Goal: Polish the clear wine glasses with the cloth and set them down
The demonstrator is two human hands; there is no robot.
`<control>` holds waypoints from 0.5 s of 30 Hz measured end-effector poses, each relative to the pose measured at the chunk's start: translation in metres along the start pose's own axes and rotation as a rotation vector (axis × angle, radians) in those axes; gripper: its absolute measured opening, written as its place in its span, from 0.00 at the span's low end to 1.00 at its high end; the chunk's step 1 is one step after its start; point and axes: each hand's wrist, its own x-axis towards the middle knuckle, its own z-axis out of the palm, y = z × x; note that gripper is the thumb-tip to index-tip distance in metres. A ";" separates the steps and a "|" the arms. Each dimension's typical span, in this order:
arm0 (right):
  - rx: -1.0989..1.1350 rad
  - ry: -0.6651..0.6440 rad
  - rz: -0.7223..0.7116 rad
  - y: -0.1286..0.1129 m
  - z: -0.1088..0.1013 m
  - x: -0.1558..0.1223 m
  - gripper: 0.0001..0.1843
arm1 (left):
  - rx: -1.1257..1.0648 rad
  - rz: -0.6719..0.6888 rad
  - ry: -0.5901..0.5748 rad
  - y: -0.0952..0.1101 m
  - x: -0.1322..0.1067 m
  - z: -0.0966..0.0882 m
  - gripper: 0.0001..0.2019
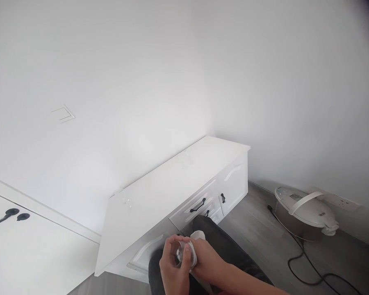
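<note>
Low in the head view, both hands meet over my dark-trousered lap. My left hand (172, 268) curls its fingers around a small clear glass (182, 250). My right hand (209, 261) presses a white cloth (197, 236) against and around the glass, fingers closed on the fabric. Part of the cloth sticks up above my right hand; the rest of the cloth is hidden behind the hands.
A long low white cabinet (172, 184) with black drawer handles stands against the white wall right in front of my knees. A rice cooker (304, 211) sits on the grey floor at the right, its black cord (307, 262) trailing across the floor. A white door with a black handle (6, 215) is at the left.
</note>
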 end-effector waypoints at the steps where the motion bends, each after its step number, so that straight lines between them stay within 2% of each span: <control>1: -0.003 -0.050 -0.022 -0.002 -0.005 -0.003 0.03 | -0.005 0.000 0.032 -0.001 -0.001 0.000 0.19; 3: 0.138 -0.165 -0.044 -0.004 -0.013 -0.010 0.01 | -0.033 -0.041 0.074 -0.001 0.000 -0.004 0.19; 5: 0.387 -0.269 0.038 0.001 -0.017 -0.016 0.05 | -0.104 -0.138 0.039 0.001 0.004 -0.009 0.20; 7: 0.672 -0.371 0.219 0.013 -0.014 -0.021 0.15 | -0.206 -0.227 -0.091 0.003 0.008 -0.013 0.22; 9: 0.844 -0.475 0.358 0.025 -0.007 -0.022 0.23 | -0.276 -0.245 -0.262 0.006 0.008 -0.014 0.25; 10: 0.863 -0.534 0.365 0.030 -0.004 -0.022 0.25 | -0.279 -0.228 -0.334 0.007 0.007 -0.013 0.25; 12: 0.775 -0.618 0.251 0.032 0.001 -0.019 0.22 | -0.203 -0.148 -0.406 0.007 0.003 -0.011 0.25; 14: 0.586 -0.599 0.080 0.025 0.002 -0.015 0.13 | -0.056 -0.037 -0.328 0.005 -0.002 -0.009 0.23; 15: 0.449 -0.514 0.003 0.019 0.003 -0.013 0.07 | 0.021 0.016 -0.236 0.002 -0.004 -0.008 0.21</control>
